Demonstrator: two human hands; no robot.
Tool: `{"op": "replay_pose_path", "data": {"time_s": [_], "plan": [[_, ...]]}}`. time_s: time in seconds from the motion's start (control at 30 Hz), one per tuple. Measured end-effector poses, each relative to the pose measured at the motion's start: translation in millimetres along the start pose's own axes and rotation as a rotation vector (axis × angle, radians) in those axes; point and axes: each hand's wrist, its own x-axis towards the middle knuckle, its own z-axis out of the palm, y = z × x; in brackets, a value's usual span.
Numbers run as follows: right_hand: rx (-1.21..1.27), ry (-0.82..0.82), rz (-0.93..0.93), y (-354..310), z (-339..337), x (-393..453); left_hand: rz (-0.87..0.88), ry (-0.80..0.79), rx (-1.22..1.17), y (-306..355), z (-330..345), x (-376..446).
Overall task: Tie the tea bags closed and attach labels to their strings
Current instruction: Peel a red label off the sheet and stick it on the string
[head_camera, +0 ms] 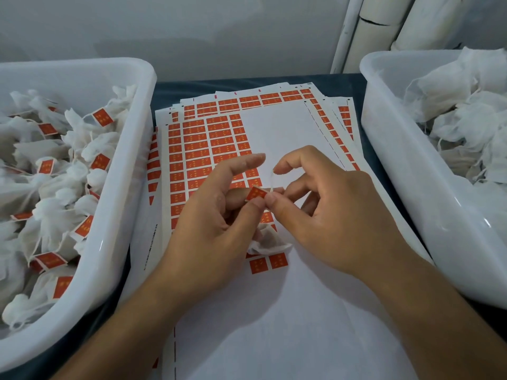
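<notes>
Dark table [343, 79], left tub [131, 187] of labelled tea bags [55, 220], right tub [384, 160] unlabelled.

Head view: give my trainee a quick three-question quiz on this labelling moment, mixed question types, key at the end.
1. True or false: the bin on the left holds tea bags that already carry red labels.
2. Multiple choice: the red label now being worked on is
A. flat on the sticker sheet
B. pinched between the left hand and right hand, by the string
C. lying in the bin on the right
3. Fill in: the tea bag being labelled sits below the hands, over the ______ sheet.

Key: 1 true; 2 B; 3 sticker.
</notes>
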Motion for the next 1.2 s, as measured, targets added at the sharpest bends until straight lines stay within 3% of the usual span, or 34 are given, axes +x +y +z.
{"op": "replay_pose_path", "data": {"time_s": [0.1, 0.33, 0.63, 0.8, 1.2], "plan": [[0.032, -0.035, 0.056, 0.3, -1.4, 0.5, 0.008, 0.028, 0.005, -2.0, -1.6, 0.5], [0.399, -0.091, 0.142, 1.6, 2.5, 1.9, -0.041, -0.003, -0.040, -1.3, -2.1, -0.5], [0.303, -0.002, 0.028, -2.9, 8.9, 1.2, -0.112, 0.001, -0.089, 1.9, -2.3, 0.4], [0.342, 0.029, 0.094, -5.3, 10.9, -0.1, -0.169, 0.028, -0.024, 5.5, 1.4, -0.1], [0.662, 0.188, 0.313, -9.7, 9.9, -0.6, 0.134, 0.405, 0.313, 11.0, 25.3, -6.8]]}}
